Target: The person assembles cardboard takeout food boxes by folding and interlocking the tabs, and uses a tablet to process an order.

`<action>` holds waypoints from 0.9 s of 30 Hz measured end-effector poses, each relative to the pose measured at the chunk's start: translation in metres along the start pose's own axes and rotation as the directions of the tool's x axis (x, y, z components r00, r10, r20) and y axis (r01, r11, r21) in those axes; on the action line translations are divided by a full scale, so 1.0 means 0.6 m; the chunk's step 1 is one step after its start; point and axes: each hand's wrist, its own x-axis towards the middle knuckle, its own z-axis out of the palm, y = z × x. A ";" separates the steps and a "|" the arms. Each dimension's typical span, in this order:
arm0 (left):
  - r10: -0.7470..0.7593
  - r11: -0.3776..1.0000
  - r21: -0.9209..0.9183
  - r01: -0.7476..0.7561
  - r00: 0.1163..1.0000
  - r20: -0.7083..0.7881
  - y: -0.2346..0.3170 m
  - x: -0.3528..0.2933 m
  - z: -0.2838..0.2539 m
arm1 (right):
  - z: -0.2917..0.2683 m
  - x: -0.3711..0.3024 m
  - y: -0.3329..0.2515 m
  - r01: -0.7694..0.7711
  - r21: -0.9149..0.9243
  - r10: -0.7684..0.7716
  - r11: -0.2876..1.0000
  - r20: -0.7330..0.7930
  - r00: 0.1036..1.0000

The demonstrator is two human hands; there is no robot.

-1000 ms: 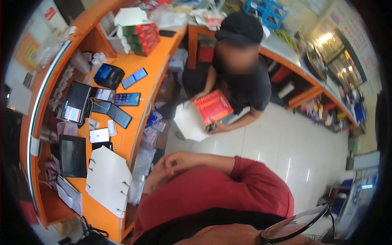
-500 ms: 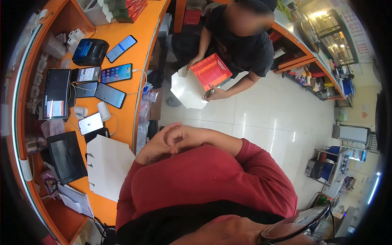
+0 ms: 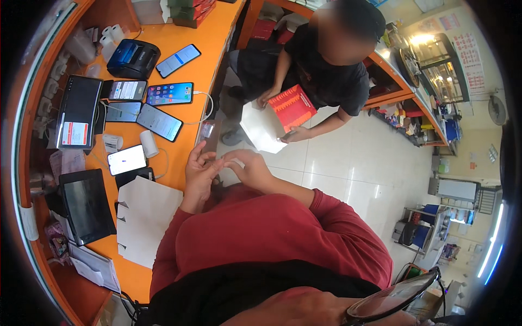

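Observation:
My left hand (image 3: 199,176) is raised in front of my chest, palm partly turned up and fingers apart. My right hand (image 3: 252,168) meets it, with thumb and fingertips pinched at the left hand's fingertips. Whether anything small sits in that pinch is hidden. Nearest to my left hand lies a flat white cardboard piece (image 3: 147,220) with notched tabs, on the orange counter (image 3: 187,122). Across from me a seated person in black (image 3: 331,70) holds a partly folded red and white cardboard box (image 3: 292,108) in both hands.
Several phones (image 3: 170,93) lie on the counter, some on cables. Around them are a black receipt printer (image 3: 133,58), a paper roll (image 3: 148,143), a small screen (image 3: 77,114) and a dark tablet (image 3: 87,204). Red boxes (image 3: 190,12) are at the counter's far end. A shelf unit (image 3: 399,89) is at the right.
My hands have gone from clasped together to meeting only at the fingertips, with the left fingers spreading. The other person has turned the box slightly. My view has shifted a little.

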 end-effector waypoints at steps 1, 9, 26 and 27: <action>0.016 1.000 -0.003 -0.016 1.000 0.000 0.005 0.001 0.000 | 0.008 0.006 -0.011 -0.092 0.106 0.094 0.990 -0.015 0.995; -0.029 0.997 -0.071 0.026 0.999 -0.044 -0.018 0.011 -0.006 | 0.003 0.034 -0.007 0.238 -0.291 -0.212 0.927 0.117 0.970; 0.837 0.538 0.821 -0.190 0.004 -0.547 0.328 0.244 -0.498 | -0.162 0.011 0.082 -0.462 -0.030 0.460 0.886 -0.057 0.886; 0.822 0.559 0.809 -0.181 -0.011 -0.570 0.338 0.253 -0.501 | -0.169 0.004 0.095 -0.469 -0.072 0.465 0.880 -0.066 0.883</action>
